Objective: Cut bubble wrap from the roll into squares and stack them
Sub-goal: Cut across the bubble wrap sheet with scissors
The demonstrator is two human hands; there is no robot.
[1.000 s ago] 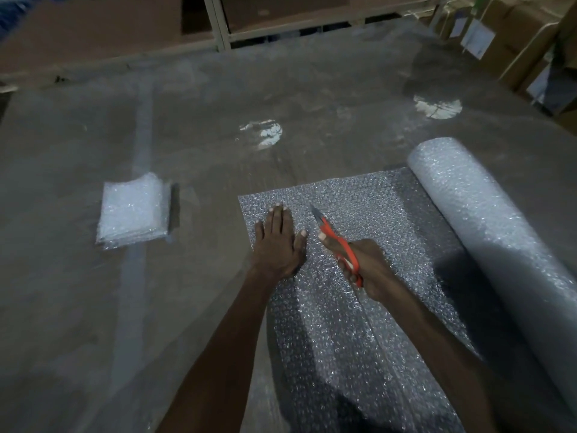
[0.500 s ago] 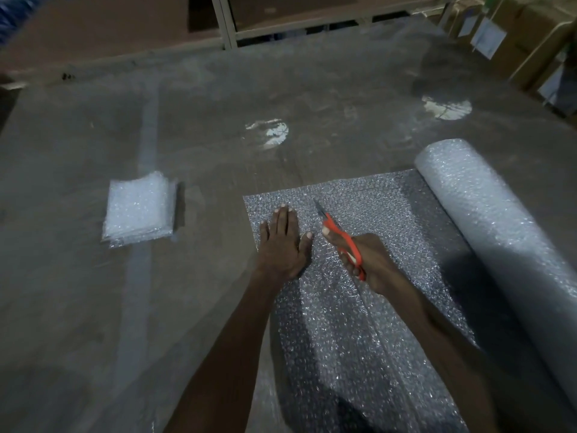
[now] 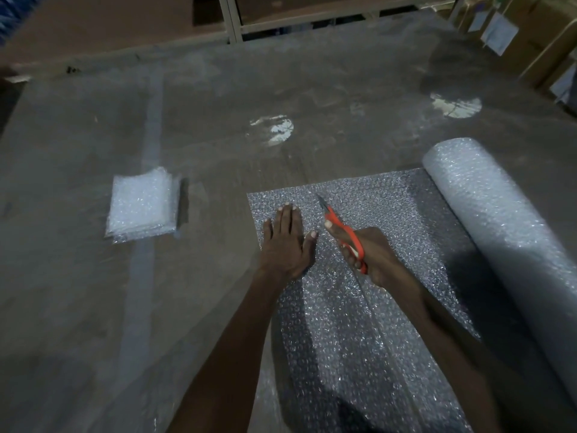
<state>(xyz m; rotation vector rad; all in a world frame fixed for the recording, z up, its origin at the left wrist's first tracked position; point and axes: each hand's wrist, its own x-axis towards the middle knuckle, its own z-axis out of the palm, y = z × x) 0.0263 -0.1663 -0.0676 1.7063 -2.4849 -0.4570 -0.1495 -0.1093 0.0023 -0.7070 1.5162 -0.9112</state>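
Observation:
A bubble wrap roll lies at the right, with a length of unrolled sheet spread flat toward the left. My left hand presses flat on the sheet near its left edge, fingers together. My right hand grips orange-handled scissors whose blades point away from me, tips resting on the sheet just right of my left hand. A cut line runs back through the sheet toward me between my arms. A stack of cut bubble wrap squares sits on the surface to the left.
The work surface is wide, brown and shiny, with two light reflections on it. A pale tape stripe runs across it beside the stack. Shelving and cardboard boxes stand at the far edge and right corner.
My right hand and the scissors have moved a little forward along the sheet. My left hand stays flat in about the same spot.

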